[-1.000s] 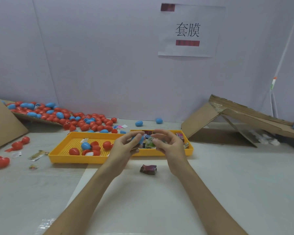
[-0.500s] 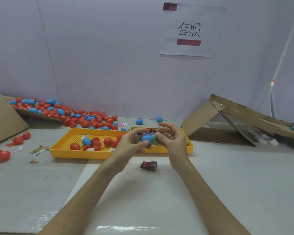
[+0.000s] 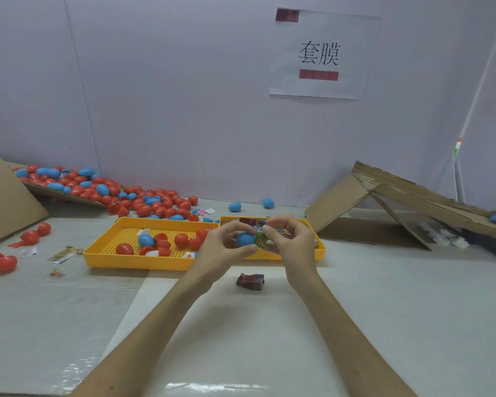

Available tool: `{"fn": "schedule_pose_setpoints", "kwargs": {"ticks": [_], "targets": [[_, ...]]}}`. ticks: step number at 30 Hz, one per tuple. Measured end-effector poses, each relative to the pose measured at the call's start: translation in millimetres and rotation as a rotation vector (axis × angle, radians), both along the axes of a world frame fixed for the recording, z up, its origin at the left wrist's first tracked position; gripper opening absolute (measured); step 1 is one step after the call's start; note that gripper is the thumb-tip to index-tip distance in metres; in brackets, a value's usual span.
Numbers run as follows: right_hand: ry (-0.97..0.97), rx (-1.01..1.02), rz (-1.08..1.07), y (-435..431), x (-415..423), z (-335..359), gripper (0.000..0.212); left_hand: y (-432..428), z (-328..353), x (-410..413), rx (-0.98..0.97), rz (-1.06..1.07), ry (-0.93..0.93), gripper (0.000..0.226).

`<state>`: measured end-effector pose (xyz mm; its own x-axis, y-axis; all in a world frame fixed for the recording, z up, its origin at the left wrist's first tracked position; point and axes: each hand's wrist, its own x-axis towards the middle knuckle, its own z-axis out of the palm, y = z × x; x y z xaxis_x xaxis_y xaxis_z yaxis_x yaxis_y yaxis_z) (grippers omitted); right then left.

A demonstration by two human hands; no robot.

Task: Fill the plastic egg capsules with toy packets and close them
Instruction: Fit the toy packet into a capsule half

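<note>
My left hand [image 3: 222,247] grips a blue egg capsule [image 3: 245,239] between thumb and fingers, above the front edge of the yellow trays. My right hand [image 3: 291,242] pinches a green toy packet [image 3: 261,240] against the capsule's open side. The left yellow tray [image 3: 103,253] holds several red and blue capsules. The right yellow tray [image 3: 321,249] holds toy packets, mostly hidden behind my hands. A dark red packet [image 3: 251,281] lies on the table just in front of me.
A heap of red and blue capsules [image 3: 103,190] spills from a cardboard sheet at the back left. Two blue capsules [image 3: 235,207] lie by the wall. A cardboard ramp [image 3: 384,202] stands at the right. Loose red capsules [image 3: 0,262] and wrappers [image 3: 62,254] lie at the left.
My hands have risen slightly and come together. The blue capsule has come into plain view in my left hand, with the green packet now pressed to it by my right fingers.
</note>
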<state>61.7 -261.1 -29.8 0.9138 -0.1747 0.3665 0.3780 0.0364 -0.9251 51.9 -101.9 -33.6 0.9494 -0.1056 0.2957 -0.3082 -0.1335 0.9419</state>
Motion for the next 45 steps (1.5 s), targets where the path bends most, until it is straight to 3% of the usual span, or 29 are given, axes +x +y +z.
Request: {"fn": "schedule_pose_setpoints", "kwargs": {"ticks": [5,11,20,36,45], "targets": [[0.076,0.094,0.054,-0.6,0.1,3.2,0.017,3.0,0.9,-0.2,-0.113,0.014,-0.021,0.015],[0.12,0.146,0.1,-0.9,-1.4,5.7,0.023,5.8,3.8,1.2,-0.304,-0.08,0.147,0.024],[0.114,0.151,0.087,-1.0,-3.0,7.2,0.022,6.6,3.4,2.0,-0.27,-0.079,0.162,0.015],[0.069,0.056,0.175,1.5,-9.5,10.4,0.039,3.0,-0.1,4.5,-0.14,-0.02,0.195,0.026],[0.065,0.02,0.185,2.5,-10.0,8.4,0.036,1.7,1.1,3.7,-0.034,0.091,0.109,0.016]]}}
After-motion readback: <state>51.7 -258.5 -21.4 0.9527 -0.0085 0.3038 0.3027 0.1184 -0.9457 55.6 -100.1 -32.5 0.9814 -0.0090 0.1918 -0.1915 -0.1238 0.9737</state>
